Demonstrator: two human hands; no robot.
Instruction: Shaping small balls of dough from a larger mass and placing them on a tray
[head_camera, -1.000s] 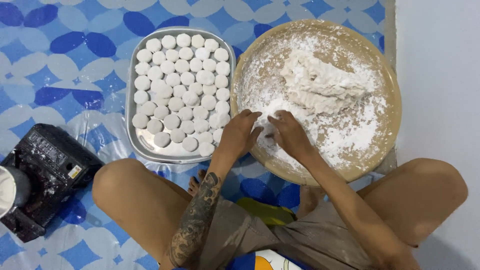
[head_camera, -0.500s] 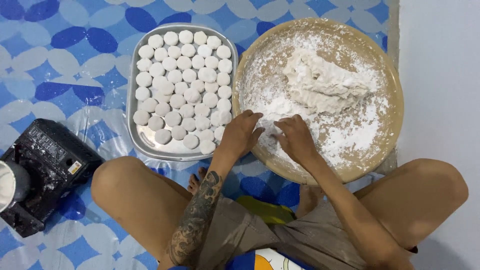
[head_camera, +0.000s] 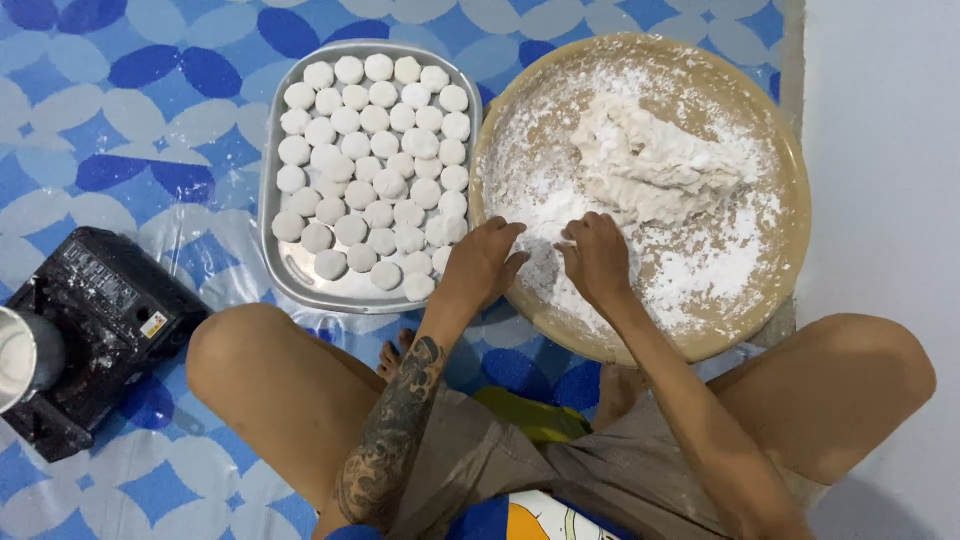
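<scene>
My left hand (head_camera: 484, 262) and my right hand (head_camera: 597, 256) rest side by side on the near left part of a round beige tray (head_camera: 785, 290) dusted with white flour. Their fingertips point towards each other over the flour, and I cannot make out whether anything is between them. A rough lump of white dough (head_camera: 650, 165) lies in the tray beyond my hands. To the left, a rectangular metal tray (head_camera: 290, 268) holds several small round white dough balls (head_camera: 370, 150) packed in rows.
I sit cross-legged on a blue and white patterned mat (head_camera: 120, 110), knees on both sides. A black flour-smeared appliance (head_camera: 95, 320) with a metal cup (head_camera: 18, 358) stands at the left. A white wall (head_camera: 885, 150) runs along the right.
My right hand has shifted slightly to the right and apart from the left. Both hands stay over the flour at the near edge of the round tray.
</scene>
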